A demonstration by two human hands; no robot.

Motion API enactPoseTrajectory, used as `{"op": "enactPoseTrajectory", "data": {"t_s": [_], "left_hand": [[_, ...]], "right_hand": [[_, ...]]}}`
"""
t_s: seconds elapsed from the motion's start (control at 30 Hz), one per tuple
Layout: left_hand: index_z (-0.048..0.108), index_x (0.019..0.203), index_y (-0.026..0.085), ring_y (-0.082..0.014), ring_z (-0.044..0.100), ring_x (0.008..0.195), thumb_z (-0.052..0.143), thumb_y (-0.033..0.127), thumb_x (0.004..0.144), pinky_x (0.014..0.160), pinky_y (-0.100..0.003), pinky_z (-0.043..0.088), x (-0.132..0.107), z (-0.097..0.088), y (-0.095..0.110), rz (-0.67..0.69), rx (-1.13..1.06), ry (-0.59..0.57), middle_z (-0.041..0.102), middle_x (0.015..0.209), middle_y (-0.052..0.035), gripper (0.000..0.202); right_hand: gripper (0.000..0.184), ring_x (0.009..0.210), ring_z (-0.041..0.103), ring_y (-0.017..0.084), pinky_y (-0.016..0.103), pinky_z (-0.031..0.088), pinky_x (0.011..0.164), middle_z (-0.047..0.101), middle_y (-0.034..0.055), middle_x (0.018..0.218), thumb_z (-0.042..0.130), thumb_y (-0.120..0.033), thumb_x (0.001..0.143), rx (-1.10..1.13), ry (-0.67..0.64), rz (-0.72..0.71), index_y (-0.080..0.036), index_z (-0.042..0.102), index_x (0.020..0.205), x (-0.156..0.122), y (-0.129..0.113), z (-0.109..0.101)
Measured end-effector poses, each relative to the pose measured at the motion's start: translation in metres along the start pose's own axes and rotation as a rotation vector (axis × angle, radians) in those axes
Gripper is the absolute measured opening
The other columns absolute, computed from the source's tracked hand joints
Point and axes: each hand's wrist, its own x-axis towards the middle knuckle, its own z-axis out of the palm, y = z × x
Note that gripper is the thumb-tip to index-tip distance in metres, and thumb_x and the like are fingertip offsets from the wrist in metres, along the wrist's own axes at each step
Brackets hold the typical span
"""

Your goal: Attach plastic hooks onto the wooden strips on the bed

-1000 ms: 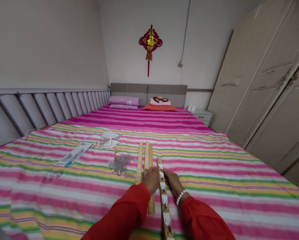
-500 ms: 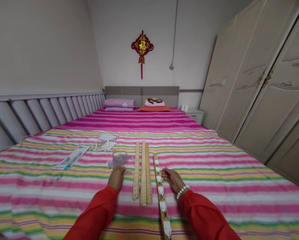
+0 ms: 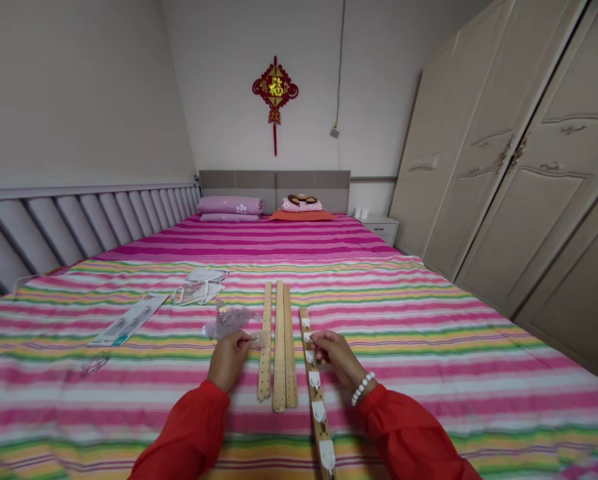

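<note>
My left hand (image 3: 230,360) pinches a small clear plastic piece (image 3: 259,340), which looks like a little bag, beside the leftmost perforated wooden strip (image 3: 266,353). Just behind that hand is a crumpled heap of clear plastic bags (image 3: 230,321). Two more perforated strips (image 3: 279,367) lie side by side in the middle. To their right runs a wooden strip (image 3: 315,425) carrying several white hooks (image 3: 319,411). My right hand (image 3: 336,353) is at its upper part, fingers closed near the second and third hooks; what they hold, if anything, is hidden.
On the striped bedspread (image 3: 409,320), a flat blister pack (image 3: 131,320), white packaging (image 3: 201,287) and thin wire-like pieces (image 3: 95,363) lie to the left. Folded bedding (image 3: 231,205) rests by the headboard. A wardrobe (image 3: 523,167) stands along the right, a railing (image 3: 79,223) along the left.
My left hand now holds a small clear plastic piece, drawn from near the heap toward the strips. My right hand has moved left, onto the hooked strip. The whole view has shifted slightly.
</note>
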Motion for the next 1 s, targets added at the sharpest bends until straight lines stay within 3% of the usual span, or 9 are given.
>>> {"op": "enactPoseTrajectory", "data": {"t_s": [0.2,0.4,0.73,0.9,1.0], "left_hand": [[0.064,0.069,0.019,-0.0173,0.062,0.062,0.055,0.030,0.071,0.059,-0.026,0.045,-0.013,0.025,0.047,-0.005,-0.118,-0.027,0.067,0.064,-0.0013,0.015],[0.062,0.069,0.020,-0.0159,0.061,0.060,0.057,0.036,0.074,0.057,-0.025,0.046,-0.031,0.048,0.073,-0.049,-0.227,-0.043,0.066,0.063,-0.0005,0.018],[0.064,0.071,0.018,-0.0166,0.061,0.066,0.064,0.039,0.069,0.062,-0.026,0.048,-0.032,0.067,0.070,-0.055,-0.352,-0.150,0.067,0.068,-0.0025,0.021],[0.064,0.072,0.016,-0.0156,0.061,0.067,0.066,0.042,0.066,0.064,-0.027,0.048,-0.017,0.069,0.059,-0.162,-0.501,-0.162,0.067,0.068,-0.0024,0.027],[0.064,0.073,0.015,-0.0144,0.060,0.062,0.071,0.042,0.059,0.061,-0.026,0.047,-0.003,0.074,0.053,-0.256,-0.594,-0.252,0.067,0.065,-0.0018,0.031]], "right_hand": [[0.029,0.041,0.051,0.008,0.019,0.036,0.040,0.061,-0.0038,0.051,0.078,-0.033,0.056,-0.050,-0.124,0.031,-0.014,0.065,0.074,-0.009,0.000,0.034],[0.029,0.038,0.049,0.007,0.019,0.035,0.038,0.058,-0.0042,0.045,0.078,-0.035,0.056,0.023,-0.113,-0.003,-0.014,0.064,0.070,-0.015,0.002,0.035],[0.016,0.033,0.044,0.007,0.018,0.030,0.035,0.056,-0.0041,0.040,0.068,-0.030,0.060,0.048,-0.050,-0.013,-0.016,0.061,0.064,-0.010,0.014,0.021],[0.017,0.034,0.048,0.009,0.019,0.032,0.036,0.056,-0.0039,0.040,0.068,-0.031,0.059,-0.003,-0.085,0.021,-0.016,0.059,0.062,-0.001,0.020,0.009],[0.018,0.035,0.049,0.009,0.019,0.034,0.036,0.059,-0.0029,0.042,0.068,-0.031,0.057,-0.028,-0.102,0.055,-0.016,0.059,0.063,0.005,0.017,0.005]]}}
